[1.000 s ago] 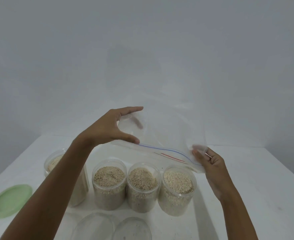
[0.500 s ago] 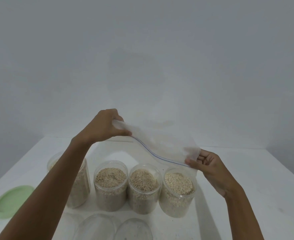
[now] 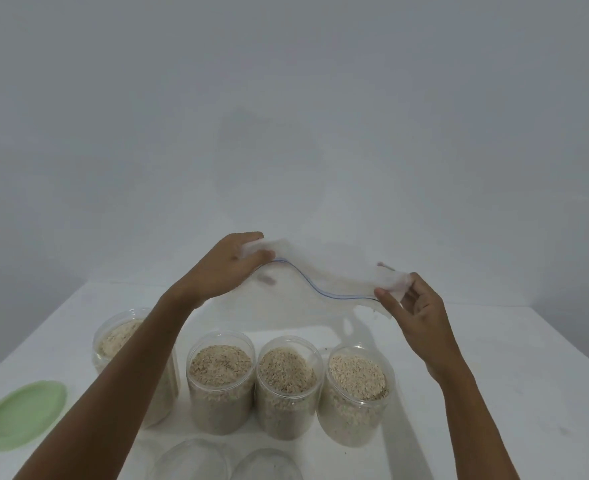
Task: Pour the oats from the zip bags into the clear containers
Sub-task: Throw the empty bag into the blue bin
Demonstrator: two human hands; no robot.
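Pouring looks essentially finished, judged from the current layout. Four jars are seen filled with oats near the front edge of the tabletop point(image 3: 493, 393): a big jar point(image 3: 113, 341) toward the left, partly hidden by the left forearm, then three small jars in a row point(image 3: 221, 382), point(image 3: 288, 386), point(image 3: 357, 393). All stand uncapped.

The zip bag point(image 3: 324, 282) is held up in the air above the jars, stretched flat between both hands. No oats are visible inside; it reads as empty. Left hand point(image 3: 223, 268) pinches one corner, right hand point(image 3: 414, 306) pinches the other.

Whether more bags remain cannot be told; none are in view.

Left to do, probably: bag set aside, jars capped. A green lid point(image 3: 22, 414) lies at the left edge; two clear lids point(image 3: 192, 462), point(image 3: 268, 465) lie at the front edge. Nothing obstructs the jars.
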